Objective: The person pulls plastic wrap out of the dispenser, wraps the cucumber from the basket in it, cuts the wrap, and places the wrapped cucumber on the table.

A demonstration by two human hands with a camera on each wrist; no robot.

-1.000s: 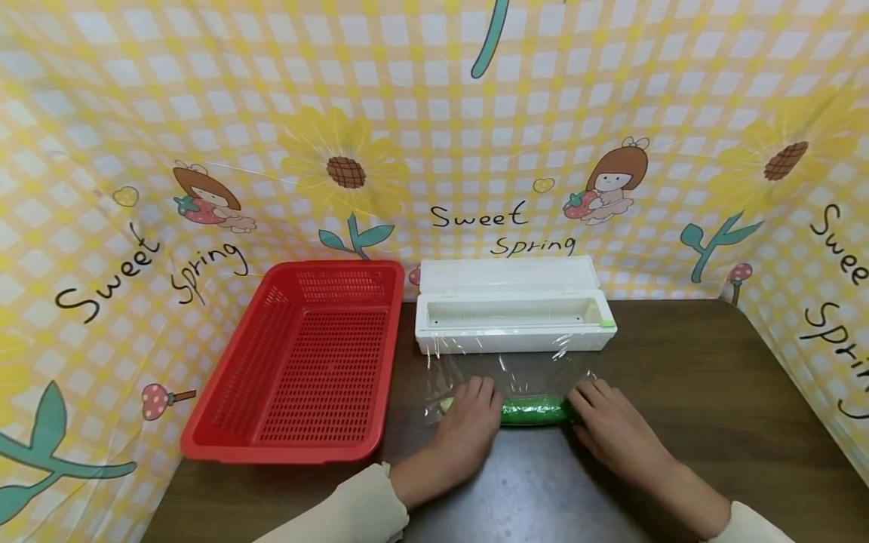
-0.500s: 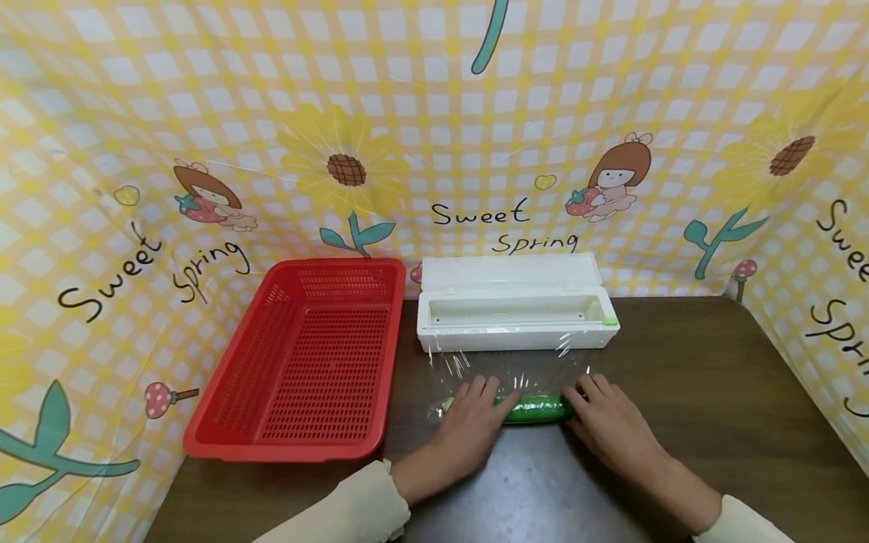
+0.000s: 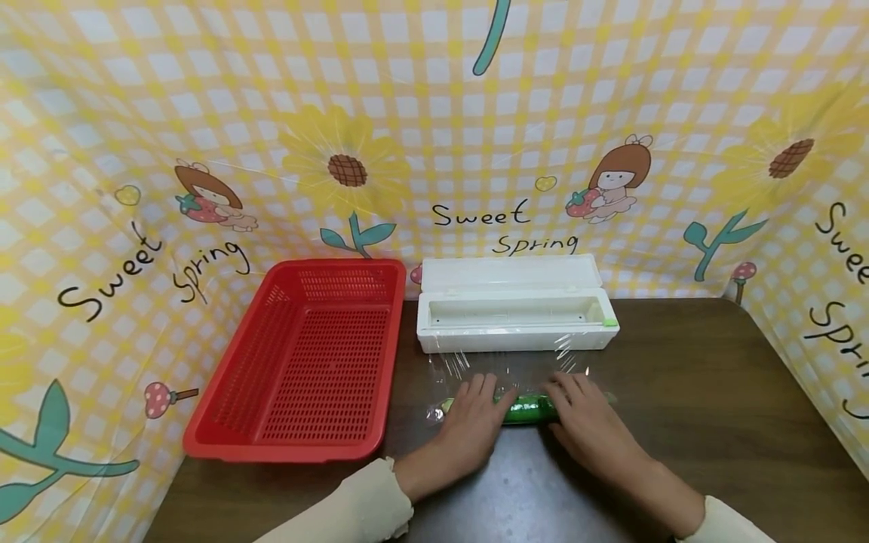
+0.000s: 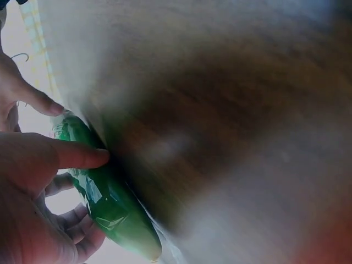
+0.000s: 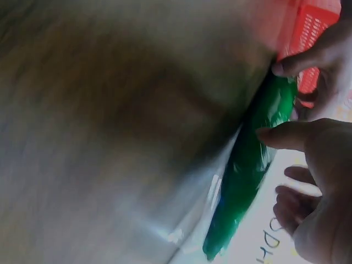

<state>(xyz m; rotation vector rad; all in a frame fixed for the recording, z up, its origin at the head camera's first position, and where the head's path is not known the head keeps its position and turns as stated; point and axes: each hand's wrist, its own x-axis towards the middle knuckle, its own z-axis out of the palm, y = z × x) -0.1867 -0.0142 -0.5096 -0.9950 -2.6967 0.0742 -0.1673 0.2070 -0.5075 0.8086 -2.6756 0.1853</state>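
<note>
A green cucumber [image 3: 528, 409] lies crosswise on the table under clear cling film [image 3: 498, 364]. The film stretches from it back to a white cling film dispenser [image 3: 519, 341], whose lid stands up. My left hand [image 3: 470, 421] grips the cucumber's left part, with the pale tip showing beyond it. On its right part, my right hand [image 3: 589, 421] holds with the thumb on the near side and the fingers curled over the far side. Both wrist views show glossy film around the cucumber [image 4: 113, 206]. The fingertips are partly hidden behind it.
A red perforated basket [image 3: 390, 362] stands on the left, close to the dispenser. The brown table [image 3: 706, 392] extends right of my hands. A yellow checked cloth [image 3: 468, 136] hangs behind and along both sides.
My right hand has shifted left along the cucumber, toward my left hand. My left thumb has spread right along the cucumber. The dispenser and basket have stayed put.
</note>
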